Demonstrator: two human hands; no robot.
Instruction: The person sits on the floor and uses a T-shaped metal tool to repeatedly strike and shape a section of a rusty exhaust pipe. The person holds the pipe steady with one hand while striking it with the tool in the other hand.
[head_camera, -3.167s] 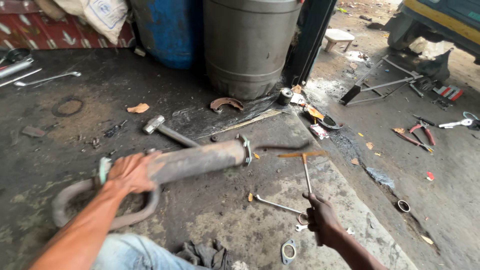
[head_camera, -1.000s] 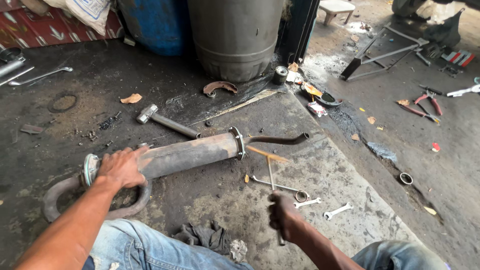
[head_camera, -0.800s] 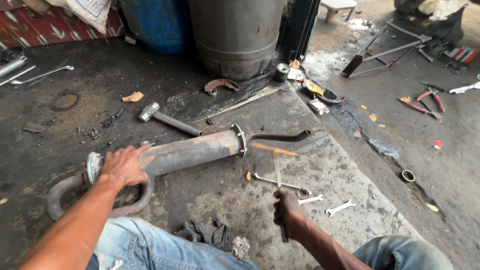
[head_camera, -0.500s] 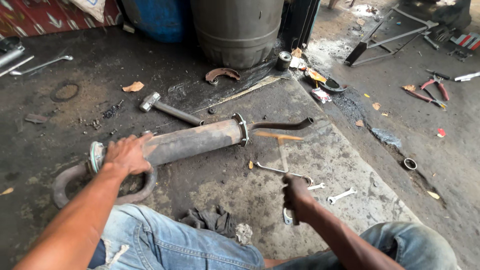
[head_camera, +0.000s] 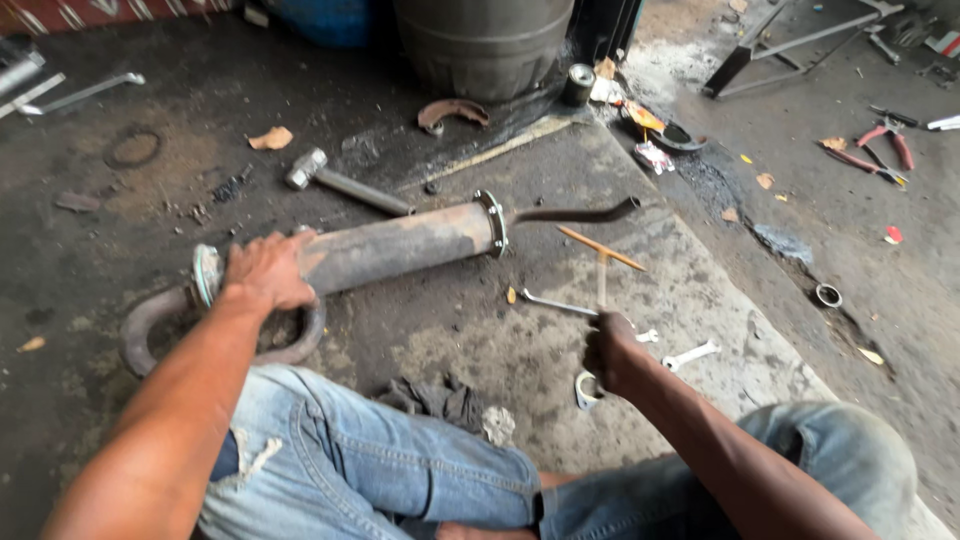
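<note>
Change since earlier frames: right hand (head_camera: 612, 352) has drawn back toward the body with its T-handle tool (head_camera: 601, 262), which earlier stood farther out near the pipe's flange; left hand (head_camera: 265, 270) remains on the pipe.
Left fingers: curled over the top of the rusty exhaust pipe (head_camera: 395, 243), clamped on it near its left end; judged a steadying hold to stop the round pipe rolling.
Right fingers: closed round the lower shaft of the T-handle tool, held upright with its wooden-coloured crossbar uppermost.
Pipe position: lying on the concrete floor (head_camera: 480, 330), roughly level across the view, flange ring (head_camera: 491, 222) at its right end, a curved pipe bend (head_camera: 150, 320) at its left, under the left hand.
Beyond the flange: a dark bent rod (head_camera: 580, 213) running right from it.
Near the right hand: a long spanner (head_camera: 555, 303) flat on the floor just beyond it, a short spanner (head_camera: 690, 354) to the right, a small metal clamp (head_camera: 586, 390) touching or just below the hand.
Near the knees: dark rag (head_camera: 435, 398) on the floor beside the jeans.
Farther out: hammer (head_camera: 340, 183) behind the pipe, grey steel drum (head_camera: 485, 40) at the top, red-handled pliers (head_camera: 885, 145) far right.
Packages and labels: a small crumpled red-and-white wrapper (head_camera: 655, 155) right of the drum; its print is too small to tell.
</note>
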